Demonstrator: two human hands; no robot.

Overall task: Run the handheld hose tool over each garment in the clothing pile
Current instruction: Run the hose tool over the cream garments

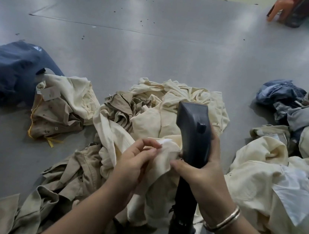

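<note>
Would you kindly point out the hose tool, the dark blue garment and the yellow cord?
hose tool (194, 129): head view, on the dark body below its nozzle.
dark blue garment (5, 71): head view, mid-fabric.
yellow cord (31, 121): head view, along the tan garment's edge.

The lower part of the hose tool is hidden behind the right hand, and its hose is cut off by the bottom edge. Far behind the tool, an orange chair is cropped by the top edge. The tag just left of the tool is too blurred to be read.

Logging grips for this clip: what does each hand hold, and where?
Right hand grips the hose tool at its handle; left hand pinches the cream garment by its edge.
</note>
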